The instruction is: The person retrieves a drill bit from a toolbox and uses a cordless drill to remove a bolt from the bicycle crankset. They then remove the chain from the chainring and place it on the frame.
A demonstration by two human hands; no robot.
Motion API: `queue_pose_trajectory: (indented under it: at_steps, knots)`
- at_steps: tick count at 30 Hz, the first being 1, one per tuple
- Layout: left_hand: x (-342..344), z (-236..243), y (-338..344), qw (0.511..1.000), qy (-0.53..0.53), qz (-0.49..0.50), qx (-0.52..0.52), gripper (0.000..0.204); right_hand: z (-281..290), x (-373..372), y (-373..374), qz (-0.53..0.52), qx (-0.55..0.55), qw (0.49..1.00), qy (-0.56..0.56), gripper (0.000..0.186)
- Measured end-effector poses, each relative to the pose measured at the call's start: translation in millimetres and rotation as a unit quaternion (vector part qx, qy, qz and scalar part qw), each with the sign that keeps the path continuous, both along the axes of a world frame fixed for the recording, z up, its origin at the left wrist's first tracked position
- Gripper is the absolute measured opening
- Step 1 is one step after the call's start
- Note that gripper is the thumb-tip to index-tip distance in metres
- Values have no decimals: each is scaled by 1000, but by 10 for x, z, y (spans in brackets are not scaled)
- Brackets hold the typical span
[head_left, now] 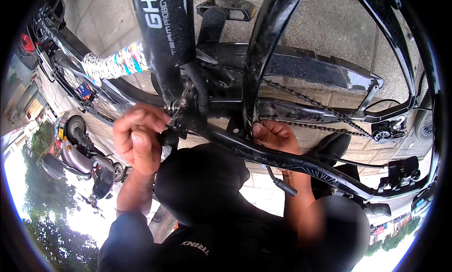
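A black bicycle frame (263, 50) lies across in front of me, with a chain (325, 109) running to the right. At the joint of the tubes, my left hand (141, 138) has its fingers curled, the fingertips by small metal bolts and a lever-like fitting (182, 102). What they pinch, if anything, is too small to tell. Beside the lower end of a thinner frame tube (249, 93), my right hand (278, 138) is closed, thumb against the tube's edge; its other fingertips are partly hidden. A black tab with a hole (235, 128) sits just left of that thumb.
A cable with a black connector (285, 187) hangs below the curved tube (292, 161). A pedal (228, 9) sticks out at the top. Patterned wrap (115, 64) covers a part at left. A parked scooter (80, 156) stands farther left; a black shoe (336, 145) is at right.
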State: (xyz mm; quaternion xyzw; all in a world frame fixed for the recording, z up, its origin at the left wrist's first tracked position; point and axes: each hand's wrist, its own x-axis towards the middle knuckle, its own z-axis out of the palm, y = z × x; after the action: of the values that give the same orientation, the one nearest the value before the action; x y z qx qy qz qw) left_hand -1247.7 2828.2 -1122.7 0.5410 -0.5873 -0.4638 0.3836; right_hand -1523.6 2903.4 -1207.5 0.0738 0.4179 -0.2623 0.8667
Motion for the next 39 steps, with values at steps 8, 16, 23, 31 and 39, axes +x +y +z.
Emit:
queue_pose_trajectory:
  at_steps: [8, 16, 23, 31, 39]
  knots:
    - [-641, 345, -681, 948, -209, -230, 67, 60, 32, -10, 11, -13, -27, 1000, 8, 26]
    - [-898, 35, -688, 958, -95, -224, 151, 76, 155, 65, -33, -5, -31, 997, 70, 27]
    - [-996, 27, -669, 963, -55, -161, 209, 68, 215, 119, -21, -24, -30, 994, 98, 23]
    - [-916, 9, -705, 944, -86, -207, 243, 65, 163, 162, 68, -42, -62, 990, 118, 22]
    - [-928, 1, -756, 918, -20, -245, 310, 71, 29, 216, 119, -63, -84, 987, 121, 21]
